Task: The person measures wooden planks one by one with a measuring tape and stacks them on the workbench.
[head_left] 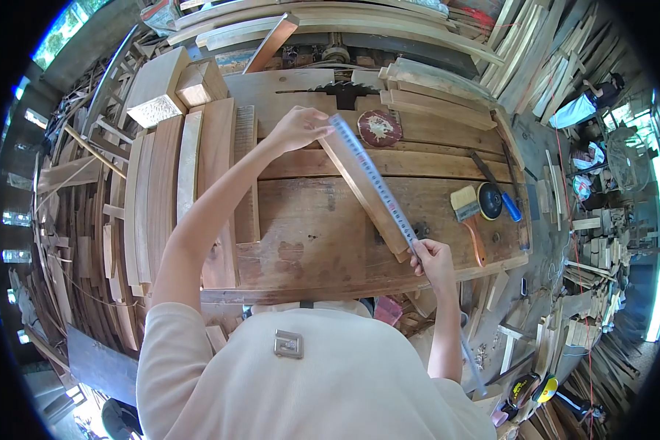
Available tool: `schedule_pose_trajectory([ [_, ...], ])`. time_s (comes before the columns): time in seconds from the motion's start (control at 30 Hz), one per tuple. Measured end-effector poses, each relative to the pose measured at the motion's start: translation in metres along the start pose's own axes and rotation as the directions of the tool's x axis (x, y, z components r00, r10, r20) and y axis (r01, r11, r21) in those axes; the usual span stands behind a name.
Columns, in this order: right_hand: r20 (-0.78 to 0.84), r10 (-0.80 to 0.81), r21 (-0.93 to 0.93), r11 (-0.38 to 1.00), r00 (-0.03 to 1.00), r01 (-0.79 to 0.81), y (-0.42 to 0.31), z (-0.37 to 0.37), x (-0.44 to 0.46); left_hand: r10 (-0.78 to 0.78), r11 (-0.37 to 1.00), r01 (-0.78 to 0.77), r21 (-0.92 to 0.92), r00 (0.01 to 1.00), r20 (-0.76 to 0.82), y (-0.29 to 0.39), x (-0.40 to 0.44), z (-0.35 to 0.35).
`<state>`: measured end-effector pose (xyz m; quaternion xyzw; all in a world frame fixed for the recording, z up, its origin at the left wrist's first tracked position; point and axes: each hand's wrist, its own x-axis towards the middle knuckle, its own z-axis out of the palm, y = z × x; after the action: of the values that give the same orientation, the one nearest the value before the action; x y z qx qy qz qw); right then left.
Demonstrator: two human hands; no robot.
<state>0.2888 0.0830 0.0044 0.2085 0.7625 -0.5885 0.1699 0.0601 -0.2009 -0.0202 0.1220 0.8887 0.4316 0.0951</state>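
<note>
A pale measuring tape (374, 180) with printed marks runs diagonally along a narrow wooden board (359, 192) over the workbench. My left hand (299, 130) is closed at the far end, its fingertips pinching the tape's end against the board's top. At the near end, my right hand (434, 261) pinches the tape between thumb and fingers, beside the board's lower end. A further length of tape hangs down past my right forearm. Whether my right fingers also touch the board is hard to tell.
On the wooden workbench (301, 220), a toothed saw blade (342, 95) sticks up at the back. A round red disc (379, 128), a brush (471, 220) and a blue-handled tool (510, 207) lie rightward. Planks (216, 176) and wood blocks (158, 84) line the left side.
</note>
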Motion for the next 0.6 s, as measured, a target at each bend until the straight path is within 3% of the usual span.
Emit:
schedule_pose_trajectory([
  [0.13,-0.124,0.016,0.152,0.988,0.992,0.003,0.001,-0.014,-0.007,0.131,0.991,-0.133,0.010,0.985,0.109,0.008,-0.011,-0.015],
  [0.2,-0.143,0.005,0.210,0.977,0.990,0.026,0.003,-0.021,-0.008,0.381,0.795,-0.422,0.435,0.906,0.183,0.021,-0.017,-0.015],
  [0.23,-0.142,0.003,0.206,0.978,0.990,0.027,0.004,-0.022,-0.008,0.376,0.779,-0.445,0.441,0.895,0.240,0.029,-0.020,-0.012],
  [0.3,-0.152,0.003,0.224,0.974,0.988,0.031,0.006,-0.023,-0.007,0.498,0.622,-0.625,0.470,0.780,0.379,0.045,-0.027,-0.002],
  [0.4,-0.170,0.007,0.263,0.964,0.985,0.038,0.004,-0.020,-0.009,0.568,0.560,-0.757,0.337,0.647,0.508,0.055,-0.032,0.028],
  [0.43,-0.173,0.007,0.263,0.964,0.985,0.040,0.004,-0.019,-0.009,0.650,0.498,-0.811,0.306,0.583,0.487,0.057,-0.035,0.037],
  [0.5,-0.205,0.013,0.345,0.937,0.979,0.060,0.004,-0.019,-0.010,0.585,0.519,-0.811,0.271,0.568,0.579,0.062,-0.038,0.052],
  [0.57,-0.215,0.008,0.368,0.927,0.977,0.073,0.008,-0.019,-0.012,0.671,0.458,-0.844,0.277,0.533,0.515,0.058,-0.043,0.060],
  [0.6,-0.221,0.003,0.390,0.917,0.975,0.086,0.010,-0.020,-0.013,0.673,0.466,-0.821,0.330,0.571,0.470,0.057,-0.044,0.062],
])
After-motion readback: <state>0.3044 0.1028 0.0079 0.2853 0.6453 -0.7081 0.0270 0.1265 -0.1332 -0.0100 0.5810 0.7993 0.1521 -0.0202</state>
